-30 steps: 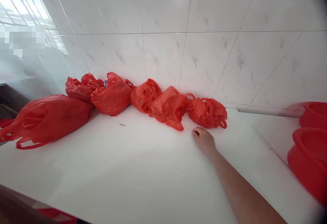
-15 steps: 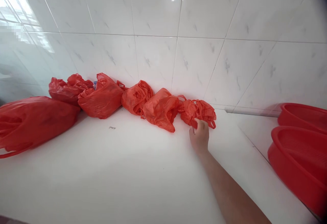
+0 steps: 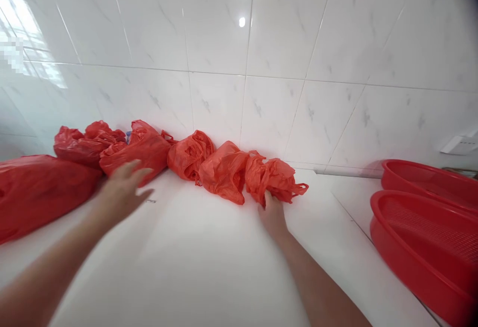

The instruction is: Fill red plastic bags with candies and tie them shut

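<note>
My right hand [image 3: 273, 213] grips the front lower edge of the rightmost crumpled red plastic bag [image 3: 281, 175]. Its fingertips are partly hidden by the folds, and a loop handle sticks out to the bag's right. My left hand [image 3: 121, 190] is held over the white tabletop with fingers spread, holding nothing and slightly blurred. Behind it lies a fuller red plastic bag [image 3: 153, 148]. Between the two hands sit a rounded red bag [image 3: 186, 155] and another red bag with a gathered opening [image 3: 223, 167], close to the one in my right hand.
A large red bag [image 3: 41, 192] lies at the far left, with another red bag [image 3: 80, 145] behind it. Two red plastic baskets [image 3: 388, 227] stand at the right. The tiled wall [image 3: 216, 103] bounds the back of the white tabletop [image 3: 194, 267]. A small scrap [image 3: 151, 201] lies near my left hand.
My left hand has come into view from the left, fingers spread. My right hand has moved in against the rightmost bag and taken hold of it, and the bag's shape has shifted.
</note>
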Available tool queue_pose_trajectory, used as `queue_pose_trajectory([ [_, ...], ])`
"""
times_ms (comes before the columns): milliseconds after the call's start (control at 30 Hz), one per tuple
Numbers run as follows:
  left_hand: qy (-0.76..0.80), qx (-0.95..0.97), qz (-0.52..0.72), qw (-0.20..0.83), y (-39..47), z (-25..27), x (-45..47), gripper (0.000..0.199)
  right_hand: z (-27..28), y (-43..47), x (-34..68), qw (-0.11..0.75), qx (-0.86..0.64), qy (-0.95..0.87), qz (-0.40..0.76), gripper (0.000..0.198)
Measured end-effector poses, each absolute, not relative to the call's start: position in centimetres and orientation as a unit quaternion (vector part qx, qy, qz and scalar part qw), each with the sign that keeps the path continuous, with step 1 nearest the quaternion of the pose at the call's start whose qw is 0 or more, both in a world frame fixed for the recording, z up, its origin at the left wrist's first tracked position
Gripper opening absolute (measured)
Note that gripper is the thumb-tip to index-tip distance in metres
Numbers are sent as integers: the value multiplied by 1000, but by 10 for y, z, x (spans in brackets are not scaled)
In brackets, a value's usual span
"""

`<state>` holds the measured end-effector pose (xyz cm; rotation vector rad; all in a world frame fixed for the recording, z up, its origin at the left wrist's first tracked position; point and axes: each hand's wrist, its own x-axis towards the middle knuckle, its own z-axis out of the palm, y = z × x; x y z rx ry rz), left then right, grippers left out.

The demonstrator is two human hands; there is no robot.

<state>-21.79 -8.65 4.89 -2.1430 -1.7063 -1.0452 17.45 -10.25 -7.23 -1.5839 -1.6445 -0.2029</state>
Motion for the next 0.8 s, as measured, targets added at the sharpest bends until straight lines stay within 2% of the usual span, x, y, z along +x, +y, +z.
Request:
queue_pose_trajectory([
  [67, -496, -797, -337, 73, -78, 29, -172, 47, -72, -107, 164, 403, -611, -677, -82, 50],
  [267, -374, -773, -470, -207, -80, -16, -22, 90, -59, -128, 144, 395, -542, -741, -17, 41],
  [333, -391, -707, -514, -288, -80, -28, 2, 81, -53, -132, 144, 405, -526, -748, -12, 37],
  [433, -436, -642, -522, -353, -73, -49, 12, 40, -49, -128, 155, 427, -536, -726, -51, 35],
  [500, -436, -620, -521, -392, -67, -61, 7, 25, -52, -118, 167, 437, -578, -680, -109, 37],
  [567, -411, -586, -544, -438, -64, -67, -1, 19, -57, -106, 183, 429, -619, -641, -150, 43],
  [667, -382, -530, -572, -495, -65, -67, -10, 18, -65, -94, 200, 409, -652, -621, -144, 54],
  [800, -353, -485, -573, -557, -74, -60, -17, 28, -57, -100, 198, 452, -625, -622, -138, 43],
])
